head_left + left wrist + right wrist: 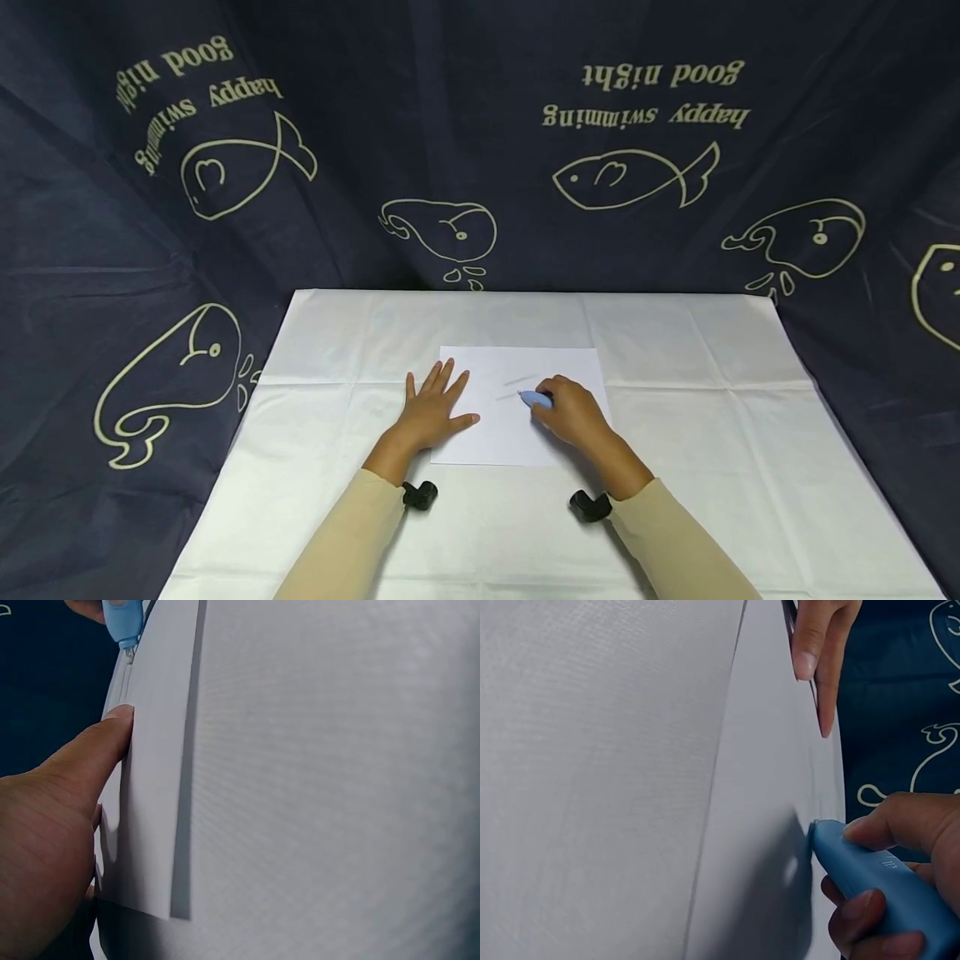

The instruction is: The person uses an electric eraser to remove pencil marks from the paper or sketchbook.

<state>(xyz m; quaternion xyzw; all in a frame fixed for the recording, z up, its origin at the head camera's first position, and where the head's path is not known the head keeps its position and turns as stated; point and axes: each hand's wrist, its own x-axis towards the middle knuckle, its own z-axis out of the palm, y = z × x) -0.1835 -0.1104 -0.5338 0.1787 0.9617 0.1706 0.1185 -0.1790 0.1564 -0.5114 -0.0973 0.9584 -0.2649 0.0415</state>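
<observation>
A sheet of white paper (pixel 495 442) lies on the white-covered table, with two faint grey streaks (pixel 519 380) on it. My left hand (pixel 429 414) rests on the left part of the sheet, fingers spread. The thumb (pixel 112 735) lies along the paper in the left wrist view. My right hand (pixel 573 412) grips a light blue handheld tool (pixel 877 885) with a thick rounded body and a narrow tip. That tip meets the paper at the end of the lower streak. Some of the tool's body is covered by the fingers; its exact kind cannot be told.
White cloth with fold creases covers the table (pixel 712 467). Behind and beside it hangs a dark blue curtain (pixel 345 100) printed with fish, whales and upside-down lettering. A small black device (pixel 420 496) sits at the left wrist, another black device (pixel 590 506) at the right.
</observation>
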